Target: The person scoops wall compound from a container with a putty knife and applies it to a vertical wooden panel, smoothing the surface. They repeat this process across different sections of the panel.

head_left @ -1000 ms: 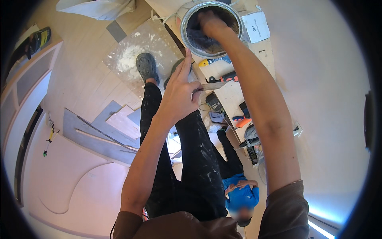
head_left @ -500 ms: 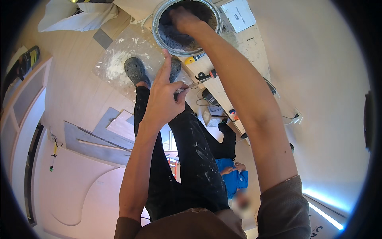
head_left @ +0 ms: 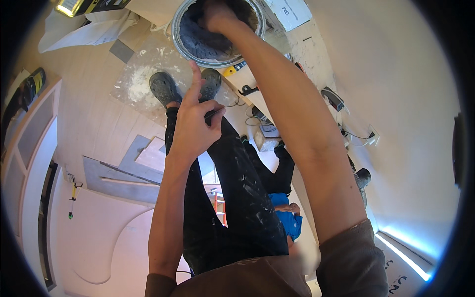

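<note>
A round bucket with a pale metallic rim holds dark grey, paste-like material. My right hand is down inside it, near the far wall. Its fingers are lost in shadow, and whatever they hold cannot be made out. My left hand is below the bucket, index finger stretched up toward the near rim. Its thumb and other fingers pinch a thin, flat, dark blade-like piece, seen almost edge-on. Just right of the rim's lower edge lies a yellow-and-blue handled tool.
A white box lies right of the bucket on a wooden surface. A black device and a wall socket with cords are at right. My feet in grey clogs stand on a powder-spotted sheet. Another person in blue is lower down.
The bucket and surroundings have shifted slightly left and up in view. The pinched piece, earlier pointing out to the right, now looks shorter. My right hand stays inside the bucket.
</note>
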A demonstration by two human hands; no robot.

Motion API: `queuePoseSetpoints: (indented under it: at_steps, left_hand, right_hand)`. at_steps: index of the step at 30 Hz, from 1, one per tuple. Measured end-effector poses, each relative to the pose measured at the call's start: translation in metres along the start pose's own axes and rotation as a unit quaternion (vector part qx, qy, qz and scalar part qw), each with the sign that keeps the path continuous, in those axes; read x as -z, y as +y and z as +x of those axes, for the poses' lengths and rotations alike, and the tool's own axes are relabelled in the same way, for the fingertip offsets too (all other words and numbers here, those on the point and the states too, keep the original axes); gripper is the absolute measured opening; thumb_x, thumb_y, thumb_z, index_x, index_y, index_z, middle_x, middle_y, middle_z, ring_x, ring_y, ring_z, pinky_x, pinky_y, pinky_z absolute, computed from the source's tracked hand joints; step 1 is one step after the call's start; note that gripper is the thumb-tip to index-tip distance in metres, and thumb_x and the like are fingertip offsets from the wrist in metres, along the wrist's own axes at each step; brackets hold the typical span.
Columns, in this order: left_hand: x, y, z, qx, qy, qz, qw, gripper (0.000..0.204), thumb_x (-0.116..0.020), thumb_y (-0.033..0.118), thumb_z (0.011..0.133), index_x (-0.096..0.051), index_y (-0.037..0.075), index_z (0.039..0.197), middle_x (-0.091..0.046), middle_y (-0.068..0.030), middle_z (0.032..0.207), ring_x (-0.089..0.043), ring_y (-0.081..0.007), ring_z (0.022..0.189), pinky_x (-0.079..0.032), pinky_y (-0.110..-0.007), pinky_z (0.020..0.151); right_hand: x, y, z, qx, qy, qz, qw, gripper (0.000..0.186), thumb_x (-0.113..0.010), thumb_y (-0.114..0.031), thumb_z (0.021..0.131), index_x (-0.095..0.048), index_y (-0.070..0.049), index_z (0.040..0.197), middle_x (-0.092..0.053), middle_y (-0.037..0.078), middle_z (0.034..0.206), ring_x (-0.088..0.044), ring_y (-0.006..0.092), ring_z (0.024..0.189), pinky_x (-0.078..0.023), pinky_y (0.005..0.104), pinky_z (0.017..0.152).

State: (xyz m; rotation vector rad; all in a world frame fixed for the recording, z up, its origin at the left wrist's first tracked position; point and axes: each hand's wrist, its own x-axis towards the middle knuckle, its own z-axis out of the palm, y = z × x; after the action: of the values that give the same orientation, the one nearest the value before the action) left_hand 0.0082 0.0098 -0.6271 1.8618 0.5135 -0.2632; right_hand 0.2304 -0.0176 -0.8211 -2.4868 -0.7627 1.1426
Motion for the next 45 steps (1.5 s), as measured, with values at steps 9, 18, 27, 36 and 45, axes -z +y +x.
queuePoseSetpoints:
  at_steps: [9, 18, 27, 36, 45]
  left_hand:
    - [-0.002, 0.0, 0.005, -0.005, -0.002, 0.01, 1.0, 0.009, -0.077, -0.004, 0.072, -0.075, -0.004, 0.081, -0.024, -0.0223, 0.164, -0.062, -0.037, 0.123, -0.054, -0.039, 0.093]
    - [-0.001, 0.002, 0.004, 0.016, -0.004, 0.004, 1.0, 0.009, -0.077, -0.004, 0.072, -0.074, -0.006, 0.08, -0.025, -0.0217, 0.164, -0.063, -0.0366, 0.121, -0.055, -0.039, 0.092]
    - [0.0, 0.0, 0.001, 0.023, -0.003, -0.006, 1.0, 0.009, -0.077, -0.002, 0.075, -0.074, -0.006, 0.082, -0.025, -0.0219, 0.163, -0.063, -0.0349, 0.123, -0.054, -0.04, 0.094]
    - [0.023, 0.004, -0.013, 0.031, 0.025, -0.069, 0.997, 0.018, -0.075, 0.005, 0.085, -0.072, -0.008, 0.097, -0.046, -0.0228, 0.15, -0.066, -0.0299, 0.115, -0.053, -0.037, 0.092]
    - [0.073, -0.015, -0.045, 0.171, 0.137, -0.21, 0.953, 0.029, -0.061, 0.022, 0.102, -0.065, -0.004, 0.112, -0.07, -0.011, 0.095, -0.059, -0.013, 0.084, -0.05, -0.031, 0.077]
  right_hand:
    - [-0.007, -0.005, 0.01, -0.018, -0.014, 0.059, 0.998, 0.041, -0.061, -0.02, 0.091, -0.063, -0.002, 0.128, -0.057, 0.026, 0.137, -0.056, 0.0353, 0.129, -0.046, 0.044, 0.107]
    - [0.024, -0.013, 0.01, 0.004, -0.121, -0.049, 0.991, 0.039, -0.062, -0.019, 0.088, -0.068, -0.007, 0.125, -0.066, 0.019, 0.126, -0.063, 0.0327, 0.117, -0.049, 0.0428, 0.101]
    - [0.027, -0.014, 0.009, -0.025, -0.126, -0.051, 0.99, 0.035, -0.06, -0.017, 0.087, -0.072, -0.008, 0.119, -0.072, 0.013, 0.116, -0.067, 0.0289, 0.11, -0.05, 0.0408, 0.097]
    - [0.072, -0.043, -0.042, 0.052, -0.106, -0.045, 0.992, 0.035, -0.057, -0.004, 0.08, -0.071, 0.003, 0.112, -0.075, 0.02, 0.094, -0.076, 0.0263, 0.082, -0.059, 0.0381, 0.074]
    - [0.141, -0.067, -0.144, 0.05, 0.031, 0.041, 0.997, 0.026, -0.068, -0.011, 0.085, -0.073, -0.004, 0.11, -0.071, 0.021, 0.107, -0.068, 0.0366, 0.103, -0.053, 0.0416, 0.09]
